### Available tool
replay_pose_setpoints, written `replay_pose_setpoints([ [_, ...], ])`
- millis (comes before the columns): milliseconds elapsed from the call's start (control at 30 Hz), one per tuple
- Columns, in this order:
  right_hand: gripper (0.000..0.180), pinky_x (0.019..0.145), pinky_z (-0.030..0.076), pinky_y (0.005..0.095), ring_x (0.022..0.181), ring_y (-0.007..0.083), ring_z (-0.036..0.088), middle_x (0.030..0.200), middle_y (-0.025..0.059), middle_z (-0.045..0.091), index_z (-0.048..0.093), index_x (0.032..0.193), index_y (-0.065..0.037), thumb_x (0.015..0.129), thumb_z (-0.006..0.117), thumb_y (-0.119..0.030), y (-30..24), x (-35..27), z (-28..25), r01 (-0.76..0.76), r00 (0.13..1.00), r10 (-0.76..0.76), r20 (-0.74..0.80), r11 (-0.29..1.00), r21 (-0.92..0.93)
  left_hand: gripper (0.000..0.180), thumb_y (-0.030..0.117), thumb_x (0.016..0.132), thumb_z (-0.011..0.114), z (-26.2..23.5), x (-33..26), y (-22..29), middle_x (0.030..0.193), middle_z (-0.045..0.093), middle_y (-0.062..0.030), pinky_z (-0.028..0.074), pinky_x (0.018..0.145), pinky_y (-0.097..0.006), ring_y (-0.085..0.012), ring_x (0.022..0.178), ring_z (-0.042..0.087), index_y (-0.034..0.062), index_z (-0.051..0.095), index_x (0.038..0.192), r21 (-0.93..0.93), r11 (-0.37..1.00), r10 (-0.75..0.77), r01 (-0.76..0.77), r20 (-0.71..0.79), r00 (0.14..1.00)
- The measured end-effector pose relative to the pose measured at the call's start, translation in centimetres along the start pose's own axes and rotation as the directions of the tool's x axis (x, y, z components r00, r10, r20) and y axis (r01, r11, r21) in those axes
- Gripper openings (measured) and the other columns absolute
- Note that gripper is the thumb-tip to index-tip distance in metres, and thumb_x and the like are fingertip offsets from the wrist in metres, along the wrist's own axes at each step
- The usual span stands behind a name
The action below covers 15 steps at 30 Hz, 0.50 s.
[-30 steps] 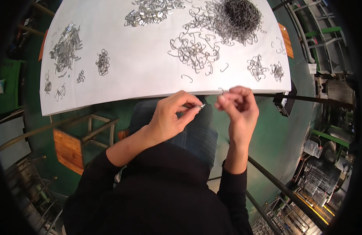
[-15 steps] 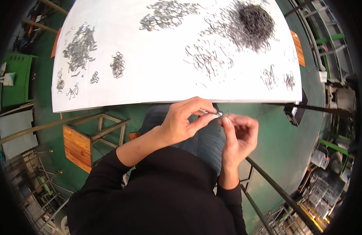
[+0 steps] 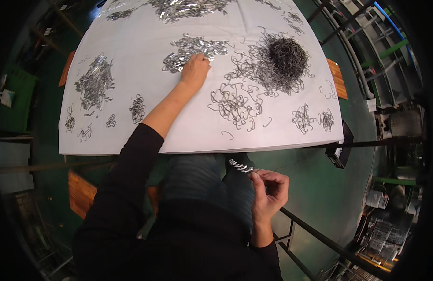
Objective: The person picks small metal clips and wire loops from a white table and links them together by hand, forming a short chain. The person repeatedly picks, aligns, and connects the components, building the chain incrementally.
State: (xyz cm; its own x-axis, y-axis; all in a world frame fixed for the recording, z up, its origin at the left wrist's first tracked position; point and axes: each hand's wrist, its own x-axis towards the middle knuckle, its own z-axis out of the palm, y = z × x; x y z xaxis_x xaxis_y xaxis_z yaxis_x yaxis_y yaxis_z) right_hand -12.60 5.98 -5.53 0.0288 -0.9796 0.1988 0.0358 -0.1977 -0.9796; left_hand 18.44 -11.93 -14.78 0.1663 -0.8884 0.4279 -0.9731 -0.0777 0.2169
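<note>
My right hand (image 3: 269, 191) is in front of the table edge, above my lap. Its thumb and fingertips pinch a short string of small shiny metal clips (image 3: 240, 166), which points left. What the clips are threaded on is too small to make out. My left arm stretches over the white-covered table (image 3: 169, 122). My left hand (image 3: 196, 71) rests at the near right side of a pile of silver metal clips (image 3: 197, 46). Its fingers are curled down into the pieces, and what lies between the fingertips is hidden.
A dark heap of bent wire hooks (image 3: 288, 58) stands right of the clips, with loose hooks (image 3: 235, 105) nearer me. Flat metal pieces (image 3: 94, 83) lie at the left, more shiny pieces (image 3: 183, 9) at the far side. A wooden stool (image 3: 81, 193) is below left.
My left hand has left my right hand and reached forward onto the clip pile. My right hand keeps the string, lower and slightly left in view. The view now takes in more of the table's far side.
</note>
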Motion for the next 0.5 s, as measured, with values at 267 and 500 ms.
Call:
replay_pose_setpoints([
  [267,0.018,0.072,0.056,0.0244,0.078,0.0130,0.067,0.086,0.0121,0.069,0.055,0.087,0.002,0.080,0.071,0.006,0.0,0.6,0.2,0.001,1.000,0.000,0.012,0.998,-0.068,0.019,-0.001,0.082,0.054,-2.8,-2.1,1.7,0.101,0.060,-0.0182,0.056,0.072,-0.040,-0.0318,0.089,0.065,0.0001,0.062,0.100,0.091,0.996,-0.008,-0.008,0.182,0.983],
  [500,0.021,0.072,0.055,0.0244,0.078,0.0141,0.066,0.086,0.0120,0.067,0.051,0.088,0.000,0.081,0.069,0.008,0.7,1.2,0.6,0.044,0.998,-0.035,0.056,0.983,-0.177,0.017,0.003,0.083,0.067,-9.3,-8.4,9.9,0.084,0.069,-0.0089,0.051,0.068,-0.024,-0.0126,0.077,0.063,-0.0007,0.068,0.099,-0.782,0.394,-0.172,0.484,0.455,0.874],
])
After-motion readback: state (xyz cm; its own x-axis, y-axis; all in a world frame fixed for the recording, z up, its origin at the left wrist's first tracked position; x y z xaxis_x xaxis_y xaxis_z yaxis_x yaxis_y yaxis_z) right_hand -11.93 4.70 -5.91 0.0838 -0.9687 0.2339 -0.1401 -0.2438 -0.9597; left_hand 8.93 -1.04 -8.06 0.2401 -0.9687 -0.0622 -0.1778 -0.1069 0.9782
